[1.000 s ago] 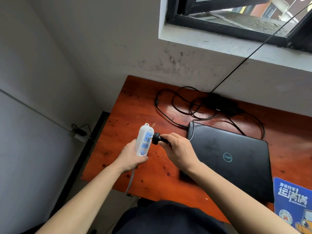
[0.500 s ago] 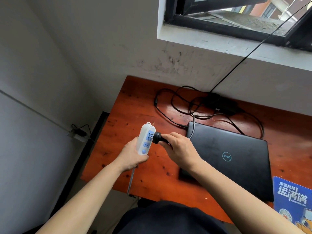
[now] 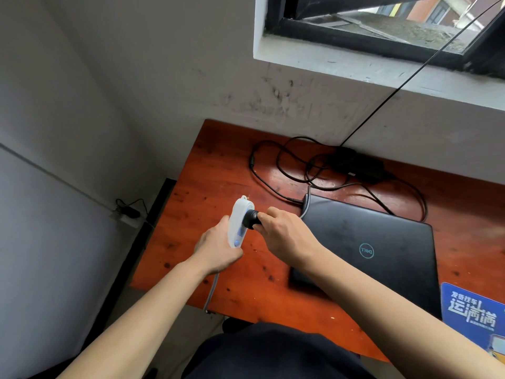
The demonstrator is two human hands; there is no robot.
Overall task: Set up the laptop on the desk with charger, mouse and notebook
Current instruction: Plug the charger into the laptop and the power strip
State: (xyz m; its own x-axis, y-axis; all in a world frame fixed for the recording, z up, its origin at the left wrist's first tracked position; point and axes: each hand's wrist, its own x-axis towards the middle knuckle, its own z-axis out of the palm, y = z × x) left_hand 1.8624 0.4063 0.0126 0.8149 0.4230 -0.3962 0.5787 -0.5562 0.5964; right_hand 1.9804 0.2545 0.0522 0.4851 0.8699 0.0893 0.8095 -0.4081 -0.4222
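Both our hands meet over the left half of the desk [image 3: 218, 165], in the single head view we have. Our left hand [image 3: 216, 251] is wrapped round the lower end of a white strip [image 3: 239, 222], held upright and nearly edge-on, so we see little of its socket face. Our right hand [image 3: 284, 236] is clenched on a black plug [image 3: 252, 218] that touches the strip's face; our fingers cover the plug's rear, and we cannot tell how deep the pins sit. A grey cord [image 3: 211, 294] hangs from the strip past the near edge, its end lost below.

A closed laptop [image 3: 382, 242] lies right of the hands, its near left corner hidden under our right forearm. The charger brick [image 3: 358, 165] sits at the far edge against the wall, dark and hard to outline, with its cable [image 3: 273, 184] looped loosely between it and the laptop. At the near right corner a blue printed sheet [image 3: 470, 310] is cut off by the frame; we cannot tell whether it is a notebook or a pad.
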